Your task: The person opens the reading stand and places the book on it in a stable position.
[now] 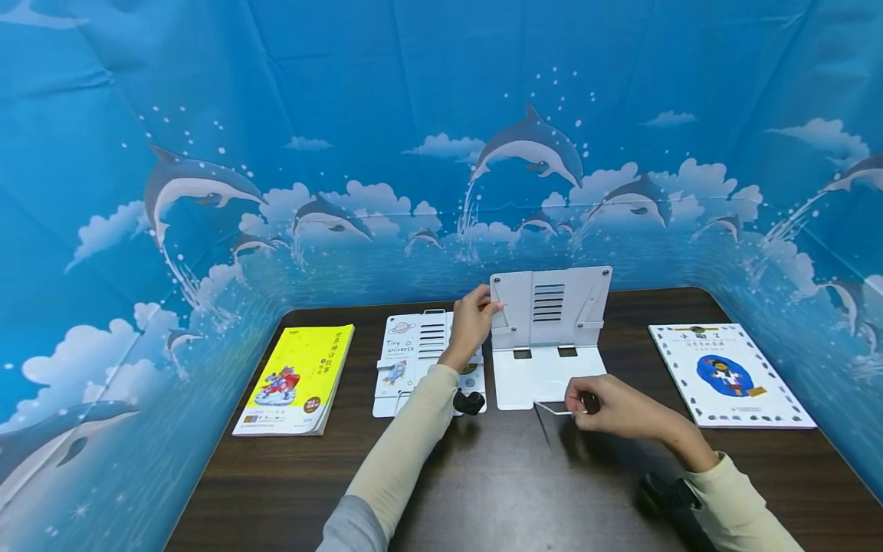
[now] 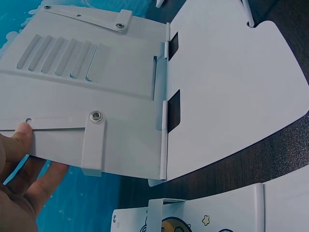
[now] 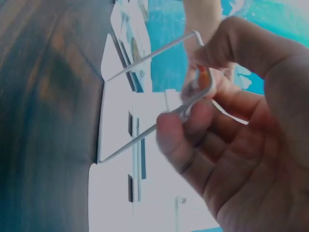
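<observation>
A white folding book stand [image 1: 513,379] stands open on the table, its base flat and its slotted back panel [image 1: 510,307] raised. My left hand [image 1: 472,326] grips the left edge of that panel, thumb on the face turned to me and fingers behind it. In the left wrist view, riveted side arms and hinges show on the stand. At the base's front, my right hand [image 1: 607,406] holds a bent white wire bracket [image 3: 149,57] between thumb and fingers. The bracket's two ends meet the front edge of the base, and its loop is swung out from the base.
Left of the stand lies a second white book stand [image 1: 403,349] printed "Tiny universe", partly hidden by my left arm. A yellow book [image 1: 297,376] lies farther left. A white book [image 1: 724,376] with a blue round picture lies right. A dolphin-print curtain [image 1: 386,115] surrounds the dark table [image 1: 483,491].
</observation>
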`<state>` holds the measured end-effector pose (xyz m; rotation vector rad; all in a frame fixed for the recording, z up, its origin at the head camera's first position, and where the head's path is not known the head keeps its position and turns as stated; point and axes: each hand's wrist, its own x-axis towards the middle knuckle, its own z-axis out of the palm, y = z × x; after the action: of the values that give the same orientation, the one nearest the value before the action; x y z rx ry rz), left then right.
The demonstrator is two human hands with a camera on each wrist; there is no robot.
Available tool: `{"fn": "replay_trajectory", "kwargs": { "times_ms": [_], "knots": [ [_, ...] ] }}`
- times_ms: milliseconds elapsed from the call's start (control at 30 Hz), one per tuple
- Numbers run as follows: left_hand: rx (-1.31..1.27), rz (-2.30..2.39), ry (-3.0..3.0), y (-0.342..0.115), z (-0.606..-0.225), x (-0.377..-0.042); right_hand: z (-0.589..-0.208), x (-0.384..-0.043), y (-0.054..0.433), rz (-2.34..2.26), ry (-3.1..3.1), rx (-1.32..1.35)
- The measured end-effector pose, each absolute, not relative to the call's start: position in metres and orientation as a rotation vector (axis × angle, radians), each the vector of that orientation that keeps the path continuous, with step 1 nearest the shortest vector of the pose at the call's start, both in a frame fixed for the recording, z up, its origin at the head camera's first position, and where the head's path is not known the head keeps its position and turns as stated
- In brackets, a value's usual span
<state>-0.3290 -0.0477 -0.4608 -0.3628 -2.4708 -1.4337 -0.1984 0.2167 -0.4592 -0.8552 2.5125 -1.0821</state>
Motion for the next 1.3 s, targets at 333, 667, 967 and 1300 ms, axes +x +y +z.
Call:
{"fn": "replay_trajectory", "kwargs": {
  "times_ms": [333, 667, 967, 1300],
  "knots": [
    [-0.375, -1.411, -2.459, -0.047, -0.461, -0.329, -0.474, -0.210, 0.222, -1.294, 2.724, -0.601],
    [-0.373, -1.428, -2.452, -0.049, -0.464, -0.325, -0.506, -0.227, 0.220, -1.220, 2.790, -0.395],
    [-0.434, -1.448, -2.420, -0.049, -0.467, -0.319, -0.516, -0.232, 0.220, -1.303, 2.781, -0.268],
    [-0.514, -1.484, -2.378, -0.053, -0.470, -0.308, -0.516, -0.236, 0.218, -1.308, 2.752, -0.222]
  ]
}}
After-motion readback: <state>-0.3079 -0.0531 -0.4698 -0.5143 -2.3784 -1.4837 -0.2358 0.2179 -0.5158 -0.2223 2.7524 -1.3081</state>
